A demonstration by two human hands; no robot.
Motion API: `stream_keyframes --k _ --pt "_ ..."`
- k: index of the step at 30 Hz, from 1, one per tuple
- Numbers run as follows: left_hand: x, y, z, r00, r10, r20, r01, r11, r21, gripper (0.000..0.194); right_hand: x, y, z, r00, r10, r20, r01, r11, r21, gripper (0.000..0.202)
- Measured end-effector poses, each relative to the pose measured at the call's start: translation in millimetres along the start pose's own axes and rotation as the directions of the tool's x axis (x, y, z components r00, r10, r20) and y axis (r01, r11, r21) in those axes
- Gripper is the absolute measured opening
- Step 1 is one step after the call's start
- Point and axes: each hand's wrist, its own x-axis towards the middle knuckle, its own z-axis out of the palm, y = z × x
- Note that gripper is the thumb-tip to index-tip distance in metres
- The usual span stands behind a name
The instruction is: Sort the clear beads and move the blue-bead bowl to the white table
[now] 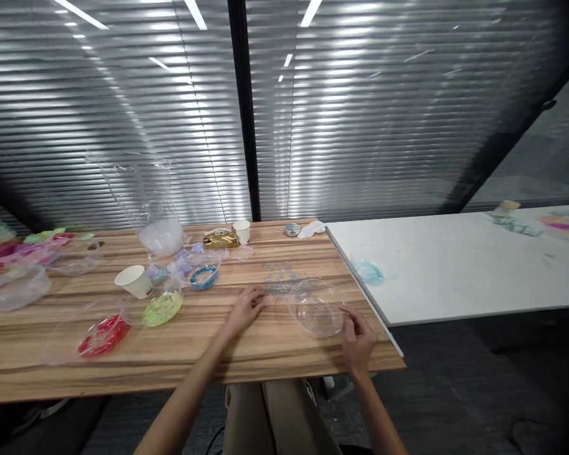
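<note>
A clear plastic bowl rests near the right end of the wooden table. At its right rim is my right hand, thumb and fingers closed on the edge. Just left of the bowl, small clear and greyish pieces lie scattered on the tabletop, too fine to name. My left hand lies low on the table beside these pieces, its fingers curled together at the tips. Whatever is between those fingertips is hidden.
Clear bowls hold red pieces, yellow-green pieces and blue pieces on the left. Paper cups, a gold packet and a plastic bag stand around them. A white table adjoins at right.
</note>
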Motion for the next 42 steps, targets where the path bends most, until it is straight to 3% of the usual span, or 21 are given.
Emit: stream_keyframes --k 4,7,9,11,13,15,17,18,22,24,26,30,42 --pt "1 1 -1.2 0.999 0.012 0.032 -0.013 1.000 0.002 0.023 -1 -7 1 0.999 -0.007 0.032 0.005 0.999 0.043 0.026" --pt "-1 2 -1.7 0.999 0.006 0.034 -0.006 1.000 -0.004 0.020 -4 -15 -9 0.994 0.036 0.105 -0.044 0.996 0.072 0.026" --pt "-2 4 -2.1 1.000 -0.011 0.023 0.011 1.000 -0.008 0.018 -7 -21 -25 0.979 0.040 0.199 -0.060 0.994 0.091 0.025" --pt "-4 6 -2.7 0.999 -0.034 0.017 0.035 0.999 -0.013 0.016 -10 -28 -45 0.929 -0.003 0.371 -0.049 0.990 0.131 0.022" --pt "-4 9 -3.7 0.998 -0.057 0.019 0.058 0.998 -0.022 0.015 -14 -32 -65 0.809 -0.072 0.583 -0.038 0.984 0.174 0.021" --pt "-5 11 -4.8 0.997 -0.077 0.026 0.077 0.996 -0.034 0.014 -20 -34 -80 0.611 -0.173 0.772 0.007 0.977 0.213 0.021" --pt "-4 11 -5.8 0.995 -0.090 0.034 0.091 0.995 -0.047 0.014 -29 -30 -89 0.408 -0.203 0.890 0.028 0.977 0.211 0.026" --pt "-4 11 -6.2 0.995 -0.095 0.039 0.097 0.994 -0.053 0.015 -35 -26 -90 0.342 -0.184 0.921 0.027 0.982 0.186 0.029" --pt "-6 11 -8.1 0.993 -0.104 0.060 0.108 0.992 -0.067 0.021 -59 -9 -85 0.198 -0.035 0.979 0.016 0.999 0.033 0.029" --pt "-7 13 -9.1 0.993 -0.098 0.070 0.103 0.993 -0.063 0.025 -66 -3 -81 0.151 0.052 0.987 0.017 0.998 -0.055 0.029" --pt "-9 16 -9.5 0.993 -0.084 0.078 0.089 0.995 -0.055 0.028 -70 0 -77 0.156 0.124 0.980 0.016 0.992 -0.128 0.029" --pt "-10 21 -7.6 0.996 -0.047 0.081 0.050 0.998 -0.034 0.029 -72 3 -74 0.224 0.167 0.960 -0.004 0.985 -0.170 0.029" --pt "-1 15 0.9 0.998 0.011 0.065 -0.011 1.000 -0.004 0.018 -93 18 -69 0.424 0.127 0.897 -0.014 0.991 -0.133 0.027"
